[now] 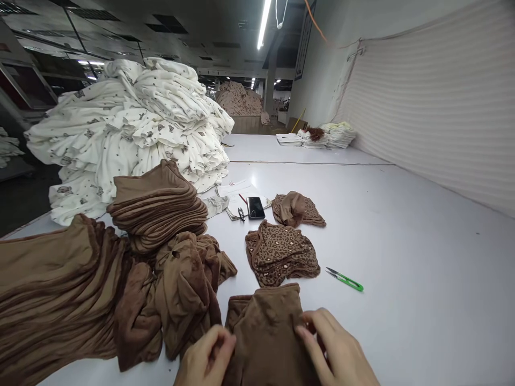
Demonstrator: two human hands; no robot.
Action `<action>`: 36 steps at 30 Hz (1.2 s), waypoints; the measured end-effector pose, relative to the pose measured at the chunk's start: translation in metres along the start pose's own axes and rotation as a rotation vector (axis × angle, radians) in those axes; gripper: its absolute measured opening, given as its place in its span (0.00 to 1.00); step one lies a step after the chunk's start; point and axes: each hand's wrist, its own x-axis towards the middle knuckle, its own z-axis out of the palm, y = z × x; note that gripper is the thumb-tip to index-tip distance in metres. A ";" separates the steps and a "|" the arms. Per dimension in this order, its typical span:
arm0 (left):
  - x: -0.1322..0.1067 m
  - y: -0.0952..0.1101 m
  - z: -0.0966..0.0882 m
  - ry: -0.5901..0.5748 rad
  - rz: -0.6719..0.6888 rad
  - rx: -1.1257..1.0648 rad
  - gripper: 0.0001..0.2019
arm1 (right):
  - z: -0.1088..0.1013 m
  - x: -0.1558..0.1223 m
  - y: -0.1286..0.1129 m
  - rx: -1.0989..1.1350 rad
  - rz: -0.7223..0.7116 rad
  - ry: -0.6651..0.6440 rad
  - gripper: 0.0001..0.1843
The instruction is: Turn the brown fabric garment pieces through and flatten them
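Note:
In front of me lies a brown fabric piece (271,338), plush-backed like the others, with another brown layer showing at its upper left. My left hand (207,356) is at its left edge, fingers curled and thumb against them in a pinch, slightly blurred. At the right edge, my right hand (336,346) closes thumb and fingertips on the cloth. Just beyond is a stack of leopard-print fabric pieces (281,252). Crumpled brown pieces (185,279) lie left of my left hand. Green-handled thread snips (345,279) rest on the table to the right.
Brown fabric stacks (156,206) fill the left side, before a tall heap of white printed fabric (137,123). A phone (255,208), black snips (241,214) and papers (237,193) lie mid-table. Beyond the leopard stack sits another small pile (298,209). A pale curtain (434,96) borders the right.

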 end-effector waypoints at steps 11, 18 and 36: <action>0.014 0.011 0.029 0.026 0.041 -0.091 0.20 | 0.067 0.056 -0.026 0.407 0.135 -0.366 0.15; 0.024 0.022 0.012 -0.243 -0.129 -0.680 0.11 | 0.061 0.024 -0.019 0.642 0.070 -0.240 0.20; 0.008 0.021 0.031 -0.307 -0.409 -1.531 0.13 | 0.072 0.014 -0.021 0.596 0.179 -0.203 0.09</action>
